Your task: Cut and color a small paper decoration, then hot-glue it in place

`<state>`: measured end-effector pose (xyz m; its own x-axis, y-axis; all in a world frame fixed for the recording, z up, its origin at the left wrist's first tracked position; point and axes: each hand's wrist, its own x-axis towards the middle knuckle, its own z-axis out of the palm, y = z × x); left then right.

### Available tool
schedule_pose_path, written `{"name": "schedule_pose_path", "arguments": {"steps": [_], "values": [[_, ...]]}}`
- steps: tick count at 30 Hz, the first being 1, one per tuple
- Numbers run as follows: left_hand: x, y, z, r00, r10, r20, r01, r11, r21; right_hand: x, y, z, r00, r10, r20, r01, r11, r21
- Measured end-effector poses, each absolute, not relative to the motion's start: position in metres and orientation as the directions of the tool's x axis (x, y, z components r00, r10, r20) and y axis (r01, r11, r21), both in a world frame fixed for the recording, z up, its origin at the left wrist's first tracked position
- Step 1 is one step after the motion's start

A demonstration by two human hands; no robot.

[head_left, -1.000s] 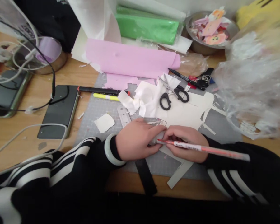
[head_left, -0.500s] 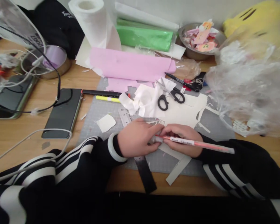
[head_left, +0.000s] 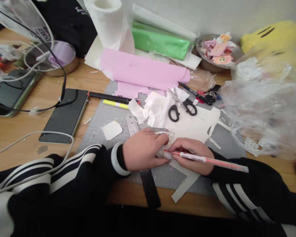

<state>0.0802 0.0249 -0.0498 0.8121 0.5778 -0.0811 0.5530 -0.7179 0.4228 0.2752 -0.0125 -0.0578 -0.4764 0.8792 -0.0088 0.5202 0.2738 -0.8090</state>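
Observation:
My right hand is closed on a red pen, its tip pointing left at a small whitish, partly see-through piece. That piece is pinched between the thumb and fingers of my left hand; its exact kind is hard to make out. Beneath my left hand runs a metal ruler, and a black strip comes out below it. Cream card with lines drawn on it lies behind my hands. A cut card strip lies by my right wrist.
Scissors and crumpled white tissue lie beyond my hands on the grey cutting mat. Left are a phone, a black marker and cables. Pink sheets and a metal bowl stand behind; plastic bags fill the right.
The view has shifted and tilted slightly. My fingers have parted a little, so the whitish piece and the pen tip show more clearly. Both hands keep their hold.

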Motion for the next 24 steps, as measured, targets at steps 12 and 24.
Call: {"name": "schedule_pose_path", "arguments": {"steps": [12, 24], "values": [[0.0763, 0.0308, -0.0501, 0.785, 0.615, -0.069, 0.602, -0.732, 0.320, 0.2752, -0.0136, -0.0607, -0.457, 0.889, -0.012, 0.546, 0.271, -0.793], [0.0766, 0.0326, -0.0497, 0.785, 0.612, -0.092, 0.595, -0.706, 0.384, 0.2768, -0.0118, -0.0563, -0.446, 0.891, -0.081, 0.607, 0.234, -0.760]]}}
